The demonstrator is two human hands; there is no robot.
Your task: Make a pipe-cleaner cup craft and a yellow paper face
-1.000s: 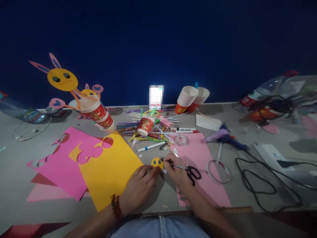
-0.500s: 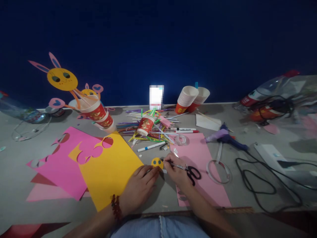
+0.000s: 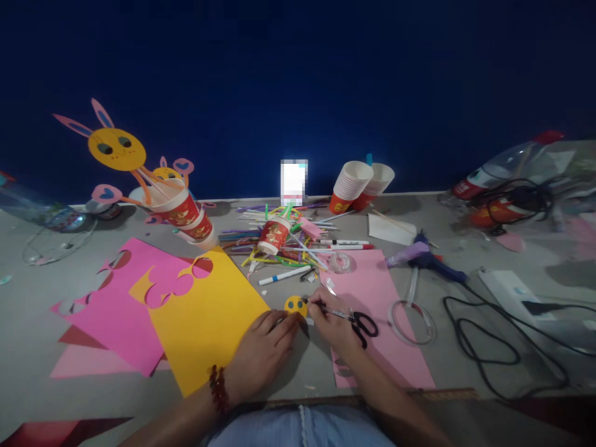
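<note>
No wording can be read with certainty. Dark print on the barrel of the white marker (image 3: 349, 243) behind the clear tape roll (image 3: 339, 263), and pale lettering on the red label (image 3: 467, 188) of the bottle (image 3: 507, 160) at right, are too small or blurred to make out; so is the print along the pen (image 3: 342, 314) in the right hand (image 3: 336, 328).

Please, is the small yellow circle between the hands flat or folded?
Flat where visible: the small yellow circle shows no fold; the left hand covers its lower edge.
</note>
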